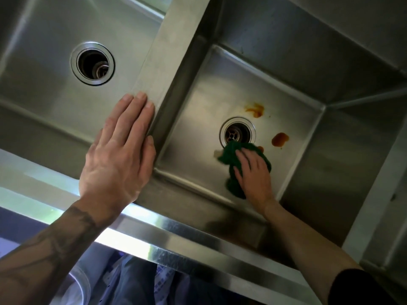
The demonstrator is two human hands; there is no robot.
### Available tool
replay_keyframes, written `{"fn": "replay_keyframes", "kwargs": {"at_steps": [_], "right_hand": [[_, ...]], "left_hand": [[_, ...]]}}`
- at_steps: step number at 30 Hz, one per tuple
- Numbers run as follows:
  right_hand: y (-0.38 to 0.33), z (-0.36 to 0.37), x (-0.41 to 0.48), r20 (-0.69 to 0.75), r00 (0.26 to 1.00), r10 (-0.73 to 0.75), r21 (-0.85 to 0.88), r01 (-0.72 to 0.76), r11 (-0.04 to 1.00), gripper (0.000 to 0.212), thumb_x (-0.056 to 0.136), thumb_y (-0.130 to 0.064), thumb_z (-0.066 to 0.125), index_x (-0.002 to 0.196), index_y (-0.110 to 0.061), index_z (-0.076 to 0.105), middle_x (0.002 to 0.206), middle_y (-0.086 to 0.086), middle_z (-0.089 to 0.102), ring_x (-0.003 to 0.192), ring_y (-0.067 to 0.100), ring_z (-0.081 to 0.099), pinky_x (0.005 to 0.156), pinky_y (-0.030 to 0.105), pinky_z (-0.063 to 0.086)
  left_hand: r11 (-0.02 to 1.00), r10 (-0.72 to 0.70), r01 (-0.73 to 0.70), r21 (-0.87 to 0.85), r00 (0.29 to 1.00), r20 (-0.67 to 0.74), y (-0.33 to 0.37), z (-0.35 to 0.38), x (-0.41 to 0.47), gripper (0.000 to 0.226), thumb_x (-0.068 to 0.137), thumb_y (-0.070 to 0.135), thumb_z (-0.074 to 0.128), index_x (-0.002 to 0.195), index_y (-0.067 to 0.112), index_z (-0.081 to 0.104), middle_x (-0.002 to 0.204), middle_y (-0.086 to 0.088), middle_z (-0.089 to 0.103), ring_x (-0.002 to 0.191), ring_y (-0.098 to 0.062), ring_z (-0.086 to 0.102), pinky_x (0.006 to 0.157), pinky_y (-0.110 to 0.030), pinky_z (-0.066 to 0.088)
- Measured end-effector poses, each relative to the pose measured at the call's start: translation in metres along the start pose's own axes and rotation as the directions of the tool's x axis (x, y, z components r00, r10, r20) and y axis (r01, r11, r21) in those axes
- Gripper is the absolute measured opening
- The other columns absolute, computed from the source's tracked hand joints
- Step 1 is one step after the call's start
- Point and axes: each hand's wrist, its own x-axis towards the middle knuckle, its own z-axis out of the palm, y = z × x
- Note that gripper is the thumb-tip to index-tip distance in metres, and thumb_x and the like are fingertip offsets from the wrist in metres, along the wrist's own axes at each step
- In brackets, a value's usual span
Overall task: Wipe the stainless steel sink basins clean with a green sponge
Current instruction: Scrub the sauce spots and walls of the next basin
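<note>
A stainless steel double sink fills the view. In the right basin (293, 119) my right hand (253, 172) presses a dark green sponge (231, 159) flat on the floor, just in front of the drain (237, 132). Orange-brown sauce stains lie beyond the drain (255, 110) and to its right (280, 139). My left hand (119, 150) rests flat, fingers straight, on the divider (167, 51) between the basins. The left basin (44, 84) has an open drain hole (92, 63).
The sink's shiny front rim (176, 234) runs across the lower view, with clothing and floor blurred below it. The right basin's walls rise steeply close around my right hand.
</note>
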Motion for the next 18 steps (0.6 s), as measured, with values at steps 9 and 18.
{"fn": "replay_keyframes", "kwargs": {"at_steps": [9, 18], "right_hand": [[0.0, 0.001, -0.023, 0.1, 0.941, -0.325, -0.04, 0.33, 0.943, 0.061, 0.1, -0.025, 0.066, 0.154, -0.009, 0.041, 0.154, 0.016, 0.049, 0.14, 0.035, 0.048, 0.121, 0.049, 0.034], [-0.01, -0.003, -0.032, 0.146, 0.938, -0.315, -0.053, 0.325, 0.944, 0.064, 0.1, -0.032, 0.068, 0.154, -0.008, 0.044, 0.155, 0.018, 0.048, 0.141, 0.035, 0.044, 0.118, 0.05, 0.04]], "left_hand": [[1.0, 0.008, -0.008, 0.002, 1.0, -0.007, -0.001, 0.001, -0.002, 0.052, 0.112, 0.023, 0.043, 0.162, 0.008, 0.04, 0.17, -0.008, 0.036, 0.161, -0.024, 0.029, 0.123, -0.044, 0.038], [1.0, 0.016, -0.016, 0.007, 1.0, -0.017, -0.001, 0.0, -0.001, 0.052, 0.111, 0.02, 0.045, 0.161, 0.007, 0.041, 0.169, -0.009, 0.038, 0.16, -0.026, 0.031, 0.124, -0.045, 0.039]]}}
